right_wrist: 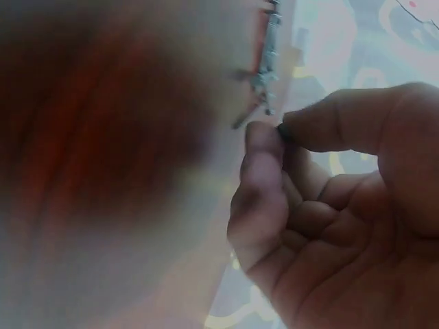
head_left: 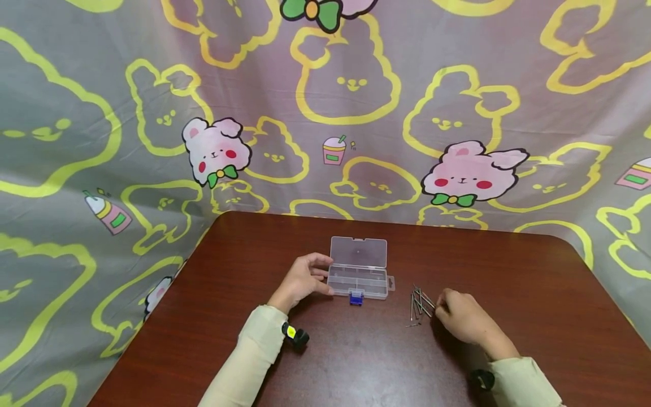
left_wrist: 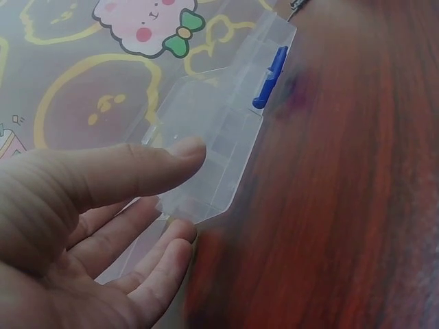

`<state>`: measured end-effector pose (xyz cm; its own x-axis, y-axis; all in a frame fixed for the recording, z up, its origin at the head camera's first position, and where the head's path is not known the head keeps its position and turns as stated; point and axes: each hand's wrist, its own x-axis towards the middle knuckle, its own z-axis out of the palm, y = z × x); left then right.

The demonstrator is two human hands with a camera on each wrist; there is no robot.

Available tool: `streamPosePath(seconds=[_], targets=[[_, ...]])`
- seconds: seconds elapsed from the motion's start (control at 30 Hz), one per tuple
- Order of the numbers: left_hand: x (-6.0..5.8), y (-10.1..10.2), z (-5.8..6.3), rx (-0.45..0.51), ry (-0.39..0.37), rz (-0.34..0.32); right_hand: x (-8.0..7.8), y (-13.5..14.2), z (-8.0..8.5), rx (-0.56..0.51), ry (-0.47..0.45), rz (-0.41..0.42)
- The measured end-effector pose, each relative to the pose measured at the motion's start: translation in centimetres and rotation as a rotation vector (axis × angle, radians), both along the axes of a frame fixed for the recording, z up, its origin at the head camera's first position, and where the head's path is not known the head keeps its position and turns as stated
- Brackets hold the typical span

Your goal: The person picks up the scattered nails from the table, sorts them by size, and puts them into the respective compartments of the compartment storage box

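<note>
A clear plastic compartment box (head_left: 373, 290) stands with its lid (head_left: 358, 252) raised at the back and a blue clasp (head_left: 356, 298) at the front. My left hand (head_left: 300, 282) is at the box's left end, thumb by the front corner and fingertips at the side. In the left wrist view the thumb (left_wrist: 137, 171) and fingers are spread apart, overlapping that end. To the right lies a loose pile of long metal nails (head_left: 419, 302). Beside it my right hand (head_left: 463, 316) pinches a nail; only a small dark tip (right_wrist: 282, 131) shows between thumb and forefinger.
A clear hanging tab (head_left: 391, 283) juts from the box's right end. One short thin metal piece (head_left: 413, 325) lies just in front of the pile. The brown table (head_left: 356, 356) reaches back to a patterned curtain (head_left: 351, 141), which also hangs along the left.
</note>
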<state>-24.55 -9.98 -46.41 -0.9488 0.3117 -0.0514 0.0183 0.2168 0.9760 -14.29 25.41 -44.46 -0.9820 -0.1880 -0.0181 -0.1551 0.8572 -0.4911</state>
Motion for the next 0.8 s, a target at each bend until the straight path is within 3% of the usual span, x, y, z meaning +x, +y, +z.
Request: streamPosePath(seconds=[0.13,0.33,0.43,0.53,0.8], targets=[[0.0,0.0,0.0,-0.002,0.000,0.008,-0.2,0.4,0.4,-0.147,-0.013,-0.022],[0.0,-0.1,-0.2,0.000,-0.007,0.013,-0.9,0.9,0.0,-0.551,-0.118,-0.090],[0.1,-0.1,-0.1,-0.004,-0.009,0.015,-1.1,1.0,-0.2,-0.688,-0.173,-0.117],[0.1,-0.1,-0.1,0.003,-0.004,0.012,-1.3,1.2,-0.2,-0.747,-0.207,-0.141],[0.1,0.1,0.0,0.000,-0.003,0.009,-1.5,1.1,-0.2,-0.714,-0.213,-0.142]])
